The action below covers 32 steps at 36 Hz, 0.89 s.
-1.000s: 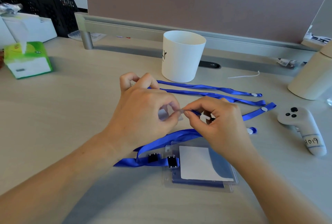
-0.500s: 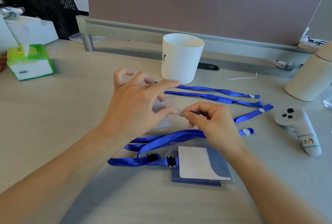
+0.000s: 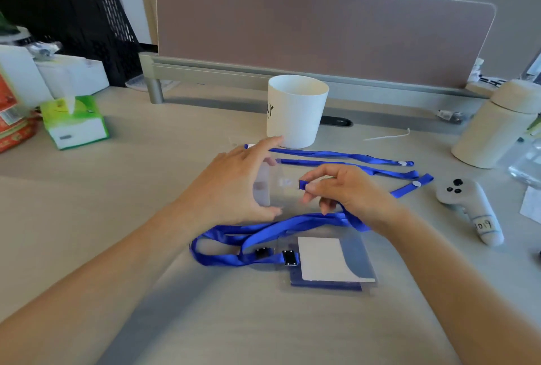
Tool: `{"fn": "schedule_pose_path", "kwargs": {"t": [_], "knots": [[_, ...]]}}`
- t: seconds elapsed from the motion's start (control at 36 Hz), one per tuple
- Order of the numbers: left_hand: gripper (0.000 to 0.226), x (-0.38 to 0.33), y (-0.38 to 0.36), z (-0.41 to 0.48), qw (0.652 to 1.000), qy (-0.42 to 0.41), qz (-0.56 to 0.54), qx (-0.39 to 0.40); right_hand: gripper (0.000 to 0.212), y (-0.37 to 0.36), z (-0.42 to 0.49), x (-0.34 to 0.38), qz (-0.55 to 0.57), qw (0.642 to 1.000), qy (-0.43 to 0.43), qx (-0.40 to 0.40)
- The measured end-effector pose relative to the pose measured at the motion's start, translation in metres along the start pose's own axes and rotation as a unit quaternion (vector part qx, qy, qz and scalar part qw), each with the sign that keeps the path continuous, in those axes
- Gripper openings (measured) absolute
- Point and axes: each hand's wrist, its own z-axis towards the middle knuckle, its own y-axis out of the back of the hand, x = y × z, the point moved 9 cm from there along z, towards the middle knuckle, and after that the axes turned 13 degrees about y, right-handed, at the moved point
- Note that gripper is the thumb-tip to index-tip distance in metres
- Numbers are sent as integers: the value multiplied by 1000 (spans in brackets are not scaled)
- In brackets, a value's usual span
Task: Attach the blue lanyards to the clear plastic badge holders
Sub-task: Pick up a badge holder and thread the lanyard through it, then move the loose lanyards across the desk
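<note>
My left hand (image 3: 231, 186) holds a clear plastic badge holder (image 3: 281, 189) just above the desk, thumb under its near edge and fingers over its far edge. My right hand (image 3: 351, 192) pinches the folded end of a blue lanyard (image 3: 303, 185) right at the holder's right edge. Two more blue lanyards (image 3: 336, 154) lie stretched out behind my hands. Nearer to me lies a stack of badge holders (image 3: 328, 262) with a white card inside, joined by black clips (image 3: 289, 258) to looped blue straps (image 3: 234, 236).
A white cup (image 3: 295, 116) stands just behind the lanyards. To the right are a grey controller (image 3: 468, 206) and a cream canister (image 3: 494, 124). A green tissue box (image 3: 74, 121) sits at the left. The desk divider (image 3: 322, 37) closes off the back.
My left hand has gone from a tight pinch to a wide hold across the clear holder. The right hand keeps its pinch on the lanyard end. The camera has tilted up.
</note>
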Motion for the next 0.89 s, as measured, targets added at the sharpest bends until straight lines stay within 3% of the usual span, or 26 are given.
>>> {"fn": "schedule_pose_path", "kwargs": {"t": [0.14, 0.22, 0.42, 0.53, 0.69, 0.89], "knots": [[80, 47, 12, -18, 996, 66, -48, 42, 3, -13, 10, 4, -96, 991, -8, 98], [75, 79, 21, -30, 991, 102, -71, 43, 10, -18, 21, 8, -184, 976, 8, 120], [82, 158, 49, -64, 976, 182, -108, 58, 20, -28, 52, 19, -279, 952, 29, 126], [73, 208, 72, -84, 965, 237, -97, 55, 27, -34, 79, 22, -281, 951, 32, 121], [90, 270, 101, -111, 951, 302, -49, 34, 28, -65, 133, 31, -287, 949, 49, 121], [75, 314, 124, -129, 920, 390, -37, -21, 27, -120, 221, 58, -356, 922, 101, 115]]}}
